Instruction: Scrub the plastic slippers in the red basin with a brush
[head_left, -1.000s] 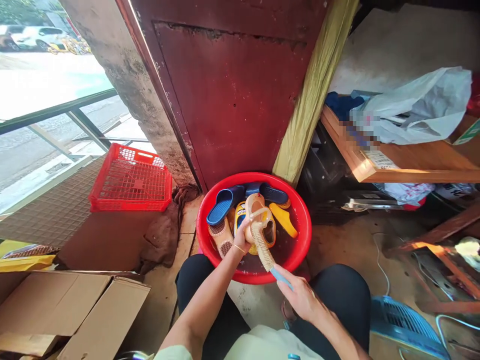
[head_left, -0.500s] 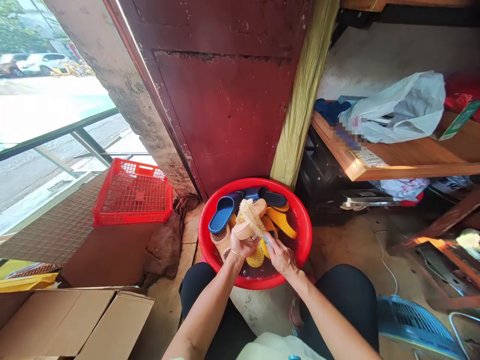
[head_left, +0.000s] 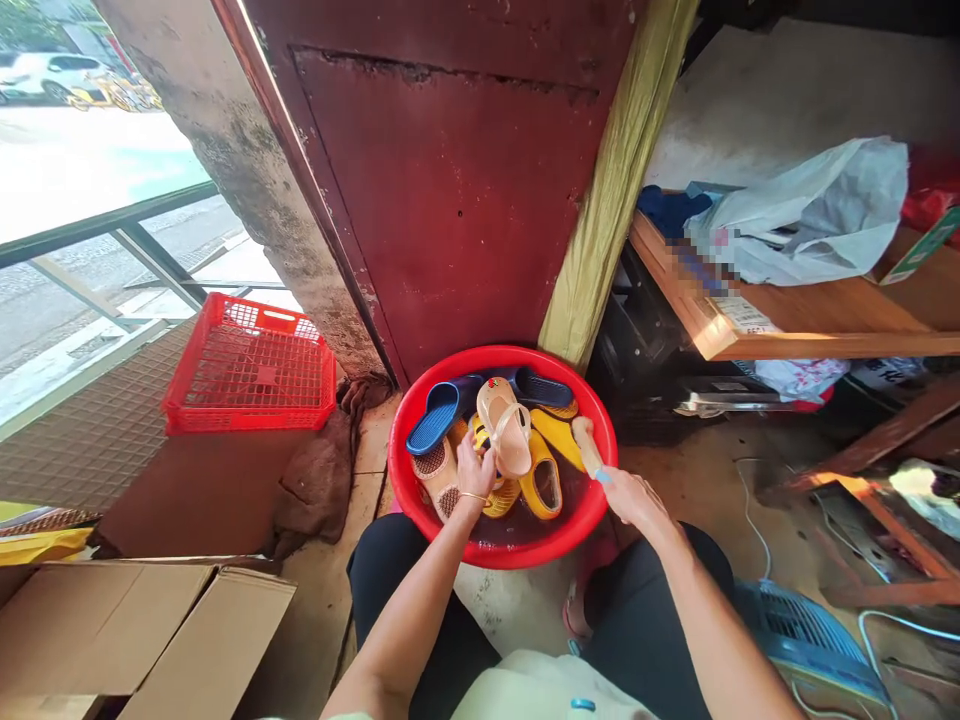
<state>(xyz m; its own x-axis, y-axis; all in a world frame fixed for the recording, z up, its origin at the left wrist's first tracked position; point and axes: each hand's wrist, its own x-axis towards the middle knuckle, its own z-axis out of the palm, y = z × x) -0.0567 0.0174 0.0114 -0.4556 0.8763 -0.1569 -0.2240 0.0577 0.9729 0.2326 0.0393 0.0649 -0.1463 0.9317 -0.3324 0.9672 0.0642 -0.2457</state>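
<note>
In the head view, the tan shoe is in the red tub, on top of other shoes, which seem to prop it up. The left hand is right by it, fingers bent; I can't tell if they grip. The right hand's fingers hold the brush by its blue handle, maybe so the other end is free.
</note>
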